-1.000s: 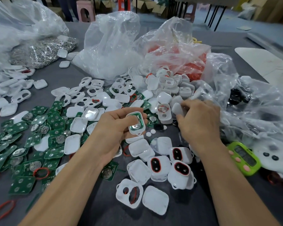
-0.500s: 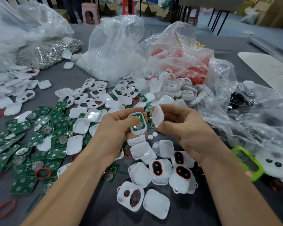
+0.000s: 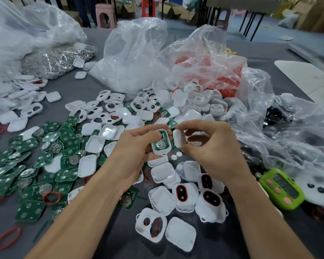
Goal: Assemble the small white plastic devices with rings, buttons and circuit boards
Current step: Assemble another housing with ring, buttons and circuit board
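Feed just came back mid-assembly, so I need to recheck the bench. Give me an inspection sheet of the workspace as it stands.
Surface: grey table, mostly covered with parts.
Job's things: open shell with a green board inside; white cover close beside it; loose circuit boards at left; closed devices with red rings near the front.
Clutter: clear plastic bags at the back; green timer at right.
Grippers: left hand grips the open shell; right hand pinches the white cover.
Cables: nothing seen.
Surroundings: pink stool and cardboard boxes behind the table.
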The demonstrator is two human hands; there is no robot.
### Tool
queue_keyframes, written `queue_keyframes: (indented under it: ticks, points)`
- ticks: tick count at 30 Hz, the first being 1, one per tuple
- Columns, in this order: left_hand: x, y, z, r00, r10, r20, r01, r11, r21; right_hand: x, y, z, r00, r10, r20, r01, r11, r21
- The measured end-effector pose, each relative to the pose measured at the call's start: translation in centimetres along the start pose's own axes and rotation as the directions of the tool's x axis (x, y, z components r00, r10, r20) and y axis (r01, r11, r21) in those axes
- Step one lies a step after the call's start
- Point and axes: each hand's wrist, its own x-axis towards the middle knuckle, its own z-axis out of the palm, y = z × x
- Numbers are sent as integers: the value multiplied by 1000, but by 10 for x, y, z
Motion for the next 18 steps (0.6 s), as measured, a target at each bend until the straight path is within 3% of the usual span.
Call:
queue_keyframes:
  ticks: [3, 5, 8, 11, 14, 18]
  points:
    - [-1, 0, 0, 1000, 13, -3, -13, 1000, -6, -2, 1, -3, 998, -29, 47, 42, 951, -305]
    - [-2, 1, 0, 1000, 21, -12, -21, 1000, -6, -2, 1, -1, 998, -16, 68, 42, 913, -407]
    - [-2, 1, 0, 1000, 19, -24, -19, 1000, -21, -1, -2, -4, 982, 84, -168, -143, 916, -375]
    - [-1, 1, -1, 999, 22, -33, -23, 1000, -17, -1, -7, -2, 937, 199, -287, -320, 820, -475]
    - [-1, 1, -1, 999, 29, -26, -29, 999, -25, -6, -16, 16, 918, 339, -205, -390, 687, -613]
    - [-1, 2, -1, 999, 19, -26, -21, 998, -60, -6, -15, 35, 931, 341, -131, -326, 616, -717]
